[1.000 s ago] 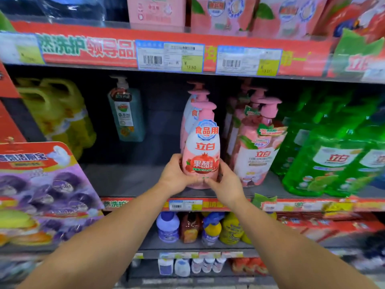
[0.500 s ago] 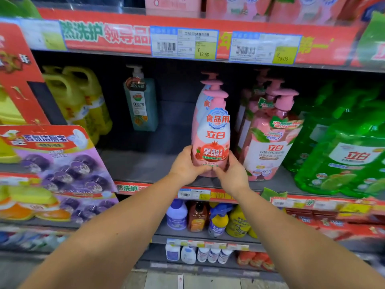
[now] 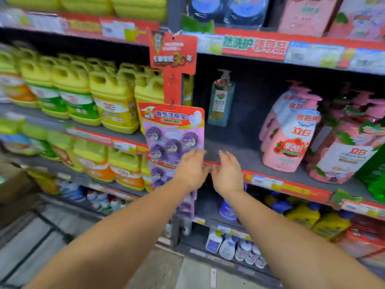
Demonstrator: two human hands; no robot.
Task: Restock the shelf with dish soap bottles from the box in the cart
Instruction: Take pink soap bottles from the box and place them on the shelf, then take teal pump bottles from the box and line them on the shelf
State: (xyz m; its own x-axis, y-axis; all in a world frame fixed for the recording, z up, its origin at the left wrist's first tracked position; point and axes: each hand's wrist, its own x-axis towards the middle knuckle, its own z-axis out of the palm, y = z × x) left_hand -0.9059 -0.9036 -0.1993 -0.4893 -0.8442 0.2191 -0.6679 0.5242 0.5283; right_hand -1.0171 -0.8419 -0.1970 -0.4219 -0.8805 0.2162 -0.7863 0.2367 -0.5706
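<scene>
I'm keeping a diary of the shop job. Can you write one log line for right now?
left hand: open, empty | right hand: open, empty | pink soap bottle: upright on shelf | phase: bottle placed

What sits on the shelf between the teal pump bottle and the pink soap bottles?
Nothing: in the head view, bare grey shelf separates the teal pump bottle from the pink soap bottles.

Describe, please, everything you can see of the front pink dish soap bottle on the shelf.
The front pink dish soap bottle stands upright at the shelf front, right of a bare stretch. It looks like glossy plastic with a pink pump head, a white-and-pink label with red characters, a blue round badge and a red fruit picture. More pink bottles stand close behind and to its right. Neither hand touches it; both are to its left.
</scene>
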